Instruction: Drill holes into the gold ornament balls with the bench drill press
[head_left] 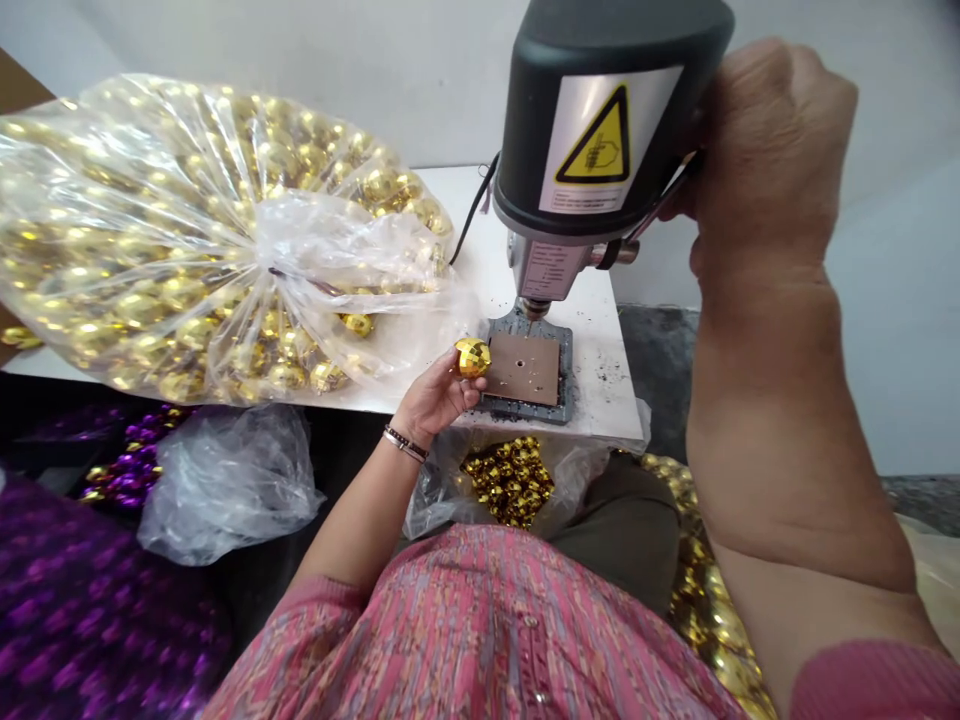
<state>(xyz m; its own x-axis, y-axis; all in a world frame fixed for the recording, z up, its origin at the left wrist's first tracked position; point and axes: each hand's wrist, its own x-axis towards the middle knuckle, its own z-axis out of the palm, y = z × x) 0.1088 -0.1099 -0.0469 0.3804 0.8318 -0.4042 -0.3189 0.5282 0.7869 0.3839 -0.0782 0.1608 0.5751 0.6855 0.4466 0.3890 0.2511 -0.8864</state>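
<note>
My left hand [444,392] pinches a shiny gold faceted ball [473,357] just left of a brown square plate [529,368] with a small hole in it. That plate lies on the grey metal base [564,390] of a bench drill press [592,120]. Its chuck [534,308] hangs above the plate. At the upper right, my right hand [780,150] is closed at the side of the dark drill housing; its fingertips are mostly hidden, and a metal lever [671,190] runs into the grip.
A big clear bag of gold balls [150,250] covers the table's left part. Below the table edge an open plastic bag holds gold balls [517,480]. Purple balls [97,610] and a crumpled clear bag [232,485] lie lower left. Dark shavings dot the white table [600,400].
</note>
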